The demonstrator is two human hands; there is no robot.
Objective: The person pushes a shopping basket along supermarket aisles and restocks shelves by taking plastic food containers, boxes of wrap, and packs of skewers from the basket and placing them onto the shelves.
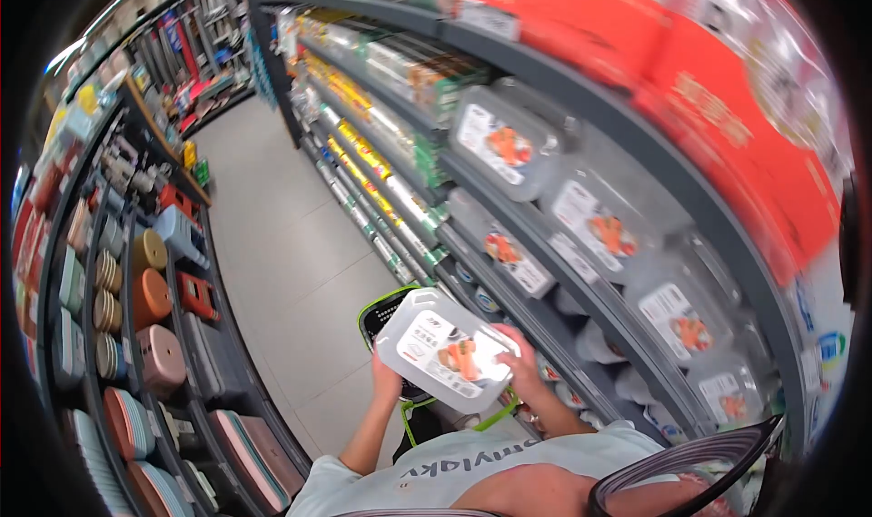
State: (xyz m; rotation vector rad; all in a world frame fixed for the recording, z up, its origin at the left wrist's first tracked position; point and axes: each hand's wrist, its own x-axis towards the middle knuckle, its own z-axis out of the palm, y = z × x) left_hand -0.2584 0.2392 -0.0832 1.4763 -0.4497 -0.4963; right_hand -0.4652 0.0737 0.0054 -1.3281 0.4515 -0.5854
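Note:
A clear plastic container pack (422,335) with a white label showing orange food is held in front of my chest, between both hands. My left hand (388,379) grips its left edge. On the right side, my right hand (520,358) has its fingers wrapped round the edge near the label. Below and behind the pack is a black basket (371,322) with a bright green rim, partly hidden by the pack. Similar clear containers (509,140) with matching labels sit on the shelf to the right.
A dark shelf unit (581,85) on the right holds red packages (727,126) on top and rolls in yellow and green boxes (363,149) further along. On the left, another shelf holds stools (163,361) and plastic bins. A tiled floor (263,217) runs between them.

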